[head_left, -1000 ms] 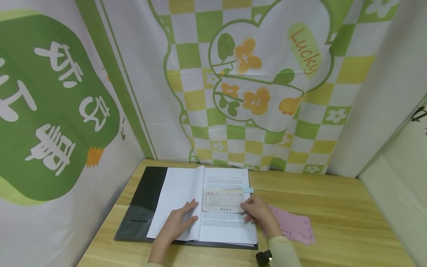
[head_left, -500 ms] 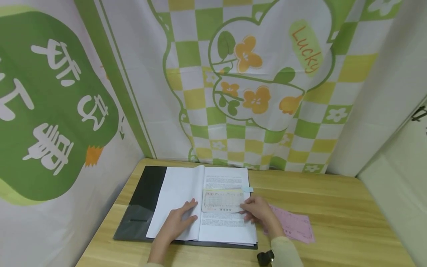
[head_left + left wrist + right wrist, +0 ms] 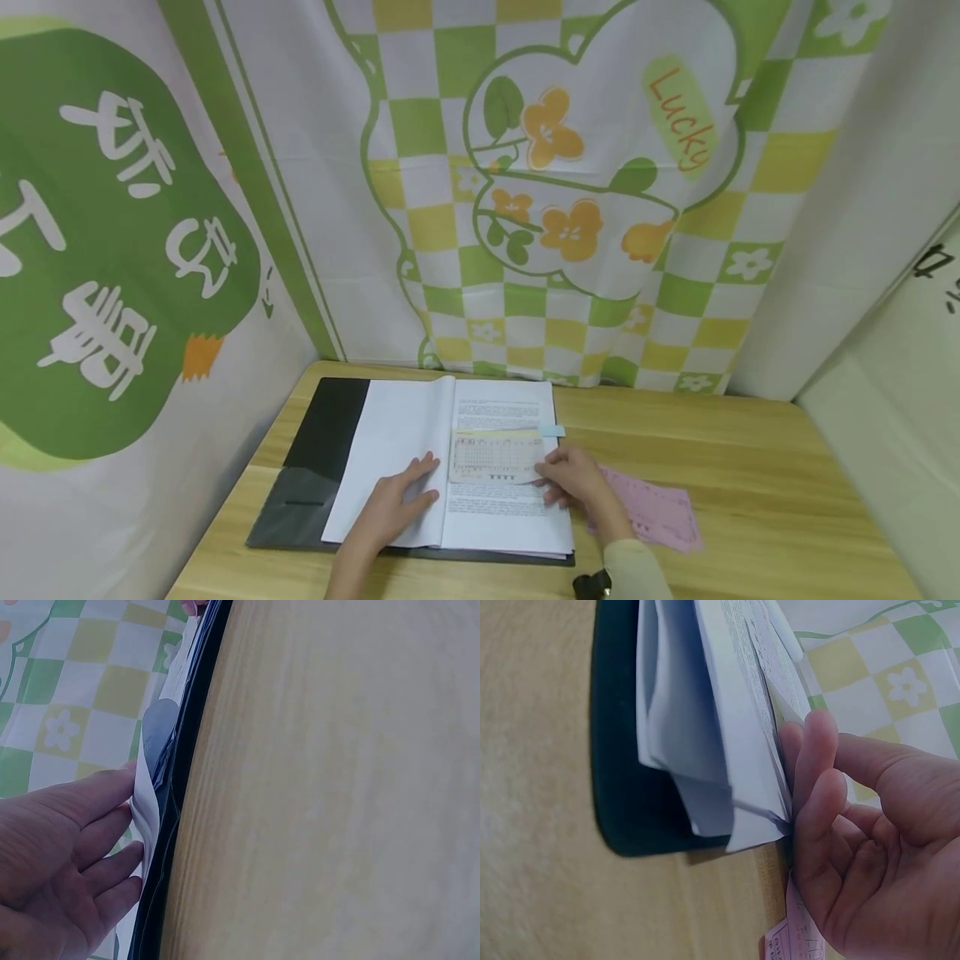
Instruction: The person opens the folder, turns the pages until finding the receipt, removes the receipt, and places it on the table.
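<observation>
White, one uppermost slip [image 3: 491, 457] is lying over the right page [image 3: 502, 525] of one open folder [image 3: 292, 500].
Right hand [image 3: 576, 479] is pinching it; left hand [image 3: 393, 504] is resting, fingers extended (right wrist view alone is showing sheets [image 3: 686, 727] fanning).

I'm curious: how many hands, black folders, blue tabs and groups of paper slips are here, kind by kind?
Hands: 2 (left hand, right hand)
Black folder: 1
Blue tab: 1
Slip groups: 2 (whitish slips, pink slips; sheets in each unclear)
Total: 6
</observation>
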Demonstrator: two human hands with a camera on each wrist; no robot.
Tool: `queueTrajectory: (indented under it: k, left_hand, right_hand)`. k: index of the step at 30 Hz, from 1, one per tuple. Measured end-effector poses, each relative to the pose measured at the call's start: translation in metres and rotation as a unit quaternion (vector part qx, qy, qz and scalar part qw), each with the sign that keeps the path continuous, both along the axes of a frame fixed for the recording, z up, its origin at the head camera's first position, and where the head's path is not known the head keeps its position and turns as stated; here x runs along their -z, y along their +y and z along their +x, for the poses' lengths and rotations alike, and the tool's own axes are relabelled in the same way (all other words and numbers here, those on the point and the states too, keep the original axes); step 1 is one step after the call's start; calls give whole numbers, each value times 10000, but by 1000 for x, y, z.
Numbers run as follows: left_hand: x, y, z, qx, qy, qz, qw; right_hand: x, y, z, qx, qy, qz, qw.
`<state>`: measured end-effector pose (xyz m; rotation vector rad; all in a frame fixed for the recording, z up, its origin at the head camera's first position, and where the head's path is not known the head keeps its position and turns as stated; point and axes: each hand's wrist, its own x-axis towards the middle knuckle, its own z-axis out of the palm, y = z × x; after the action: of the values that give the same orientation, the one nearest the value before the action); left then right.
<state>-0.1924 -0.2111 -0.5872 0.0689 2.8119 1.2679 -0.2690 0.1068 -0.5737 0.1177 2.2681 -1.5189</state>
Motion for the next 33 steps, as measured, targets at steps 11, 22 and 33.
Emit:
queueTrajectory:
  k: [11,22,33]
  left_hand:
    - [1,-2,-2,96,76,43,9999]
    - [2,-2,-1,55,-4,46,10000]
    - [2,-2,0,46,-54,66,10000]
  right_hand:
    - [0,0,-4,9,-6,97,10000]
    - [-3,1,-1,-21,5,183,9998]
    - [-8,4,4,-104,132,-2,9999]
